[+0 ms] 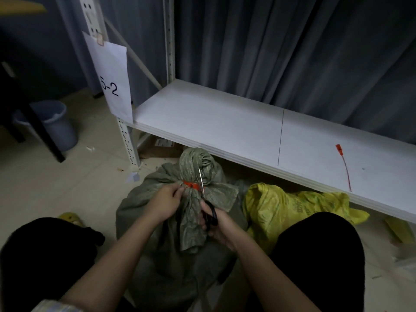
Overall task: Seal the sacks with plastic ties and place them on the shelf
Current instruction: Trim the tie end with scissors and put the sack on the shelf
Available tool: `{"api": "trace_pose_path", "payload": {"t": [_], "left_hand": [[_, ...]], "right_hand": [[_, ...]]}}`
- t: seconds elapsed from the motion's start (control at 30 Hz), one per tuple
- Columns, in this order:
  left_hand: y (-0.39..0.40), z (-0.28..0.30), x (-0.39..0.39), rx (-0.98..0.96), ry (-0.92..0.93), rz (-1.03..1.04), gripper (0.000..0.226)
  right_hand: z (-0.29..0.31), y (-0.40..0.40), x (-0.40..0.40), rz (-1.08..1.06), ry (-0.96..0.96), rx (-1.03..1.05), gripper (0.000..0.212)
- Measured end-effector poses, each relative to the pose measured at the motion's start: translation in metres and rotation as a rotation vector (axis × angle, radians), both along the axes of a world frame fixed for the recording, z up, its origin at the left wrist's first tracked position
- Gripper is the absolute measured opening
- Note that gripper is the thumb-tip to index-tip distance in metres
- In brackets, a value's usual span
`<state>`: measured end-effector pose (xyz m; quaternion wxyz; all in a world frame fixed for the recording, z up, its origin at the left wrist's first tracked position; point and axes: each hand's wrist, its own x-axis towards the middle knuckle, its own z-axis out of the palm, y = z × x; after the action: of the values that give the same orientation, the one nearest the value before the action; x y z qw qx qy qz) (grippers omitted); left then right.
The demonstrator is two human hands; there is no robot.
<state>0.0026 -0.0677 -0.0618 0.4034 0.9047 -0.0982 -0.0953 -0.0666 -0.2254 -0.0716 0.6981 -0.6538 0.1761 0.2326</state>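
A grey-green sack point(157, 221) stands on the floor between my knees, its neck gathered and bound by an orange plastic tie point(191, 185). My left hand point(165, 202) pinches the tie at the left side of the neck. My right hand point(216, 226) grips black-handled scissors point(208, 206), whose blades point up across the tie. A yellow sack point(281, 212) lies to the right, partly under the white shelf point(225, 122). A second orange tie point(344, 167) lies loose on the shelf board.
A paper sheet marked 5-2 point(112, 79) hangs on the shelf post. A grey bucket point(54, 124) stands at the left by a dark table leg. A cardboard box point(162, 147) sits under the shelf. Grey curtains hang behind. Small scraps litter the tile floor.
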Motion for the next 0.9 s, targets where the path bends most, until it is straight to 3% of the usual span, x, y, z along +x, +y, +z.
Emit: {"api": "trace_pose_path", "payload": {"t": [0.3,0.53,0.7,0.9], "left_hand": [[0.015,-0.002,-0.012,0.106,-0.112,0.073,0.024],[0.02,-0.004,-0.02,0.211,-0.138,0.124,0.023],[0.026,-0.005,-0.028,0.191,-0.105,0.106,0.024],[0.03,-0.008,-0.031,0.173,-0.043,0.11,0.027]], "right_hand": [[-0.005,-0.01,-0.019,0.176,0.113,0.042,0.07],[-0.005,-0.002,-0.017,0.284,0.136,0.022,0.069],[-0.001,0.0,-0.001,0.326,0.162,0.025,0.083],[0.004,0.003,0.014,0.395,0.174,-0.044,0.081]]}}
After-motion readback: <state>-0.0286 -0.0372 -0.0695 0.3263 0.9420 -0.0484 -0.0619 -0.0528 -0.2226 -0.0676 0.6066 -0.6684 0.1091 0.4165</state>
